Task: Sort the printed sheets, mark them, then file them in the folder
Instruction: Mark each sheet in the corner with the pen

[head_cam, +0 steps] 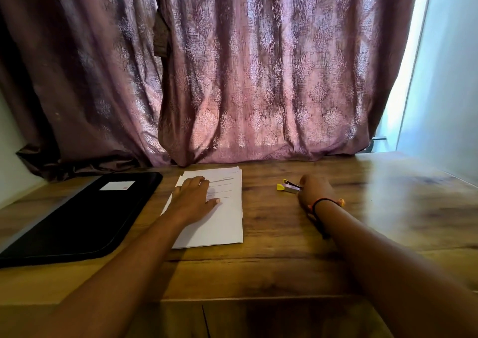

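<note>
A small stack of white printed sheets [222, 221] lies on the wooden table [284, 260], slightly fanned at the top. My left hand [192, 198] rests flat on the stack, fingers spread and straight. To the left lies a closed black folder [77, 221] with a white label. Right of the sheets sits a small yellow and silver stapler [287, 186]. My right hand [315, 191] is at the stapler's right end and touches it; its fingers are hidden behind the back of the hand, so the grip cannot be made out.
A patterned mauve curtain [245, 79] hangs along the table's far edge and bunches on it at the left. A pale wall [445, 79] stands to the right. A black and orange band circles my right wrist.
</note>
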